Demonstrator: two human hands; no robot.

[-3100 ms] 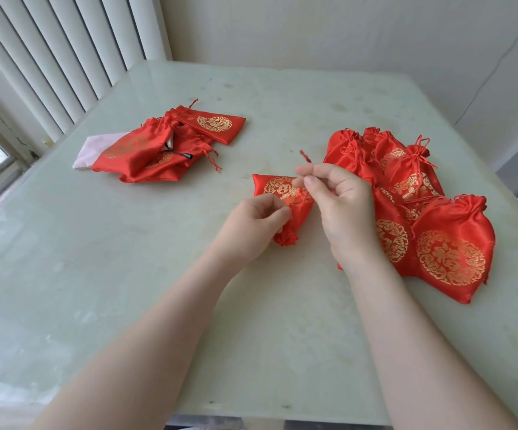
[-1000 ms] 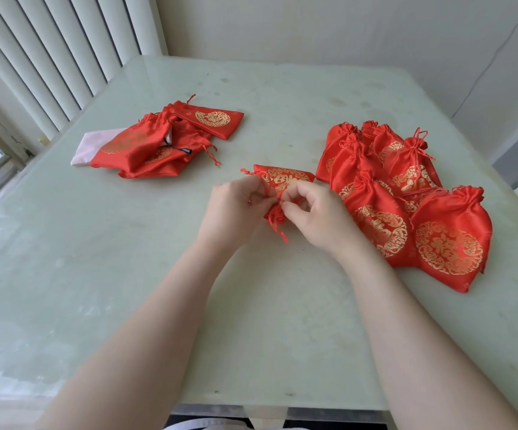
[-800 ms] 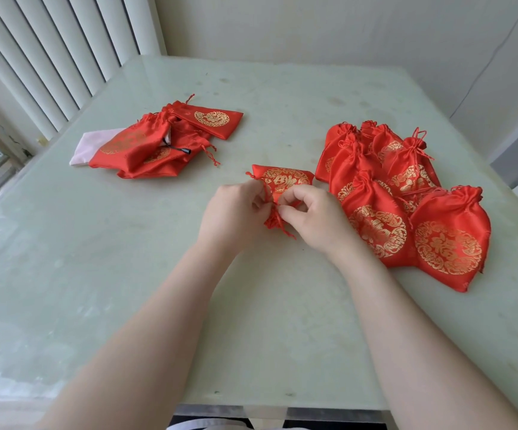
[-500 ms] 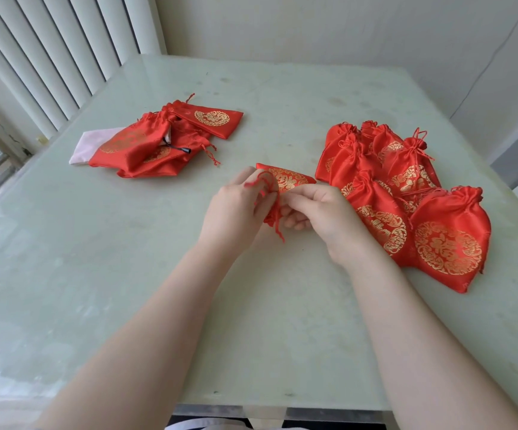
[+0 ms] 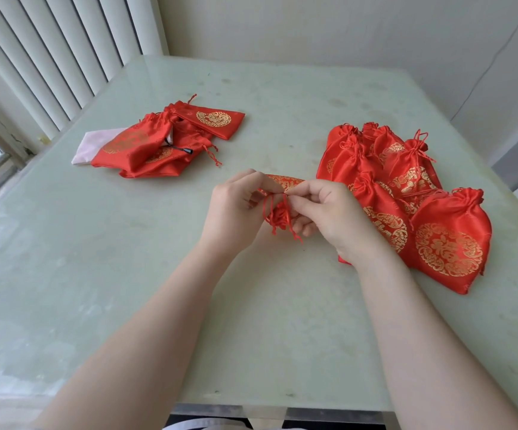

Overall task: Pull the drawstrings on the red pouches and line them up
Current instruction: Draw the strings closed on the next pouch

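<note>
A red satin pouch with gold print [image 5: 285, 183] is held just above the middle of the pale green table [image 5: 158, 274], its gathered neck [image 5: 278, 217] pointing toward me. My left hand [image 5: 236, 209] pinches its red drawstring at the neck. From the other side, my right hand [image 5: 329, 215] pinches the cord too. To the right lies a row of several cinched red pouches [image 5: 406, 193], overlapping one another. At the left lies a loose heap of flat red pouches [image 5: 161, 141].
A pale pink cloth [image 5: 92, 145] sticks out under the left heap, and a small black item [image 5: 186, 150] lies on that heap. White vertical blinds [image 5: 50, 57] stand along the table's left side. The table's near edge [image 5: 282, 405] is below my forearms.
The pouch has been lifted and tipped so that only its edge shows beyond my fingers. The drawstring ends now hang below the bunched neck. Both hands stay close together at the neck.
</note>
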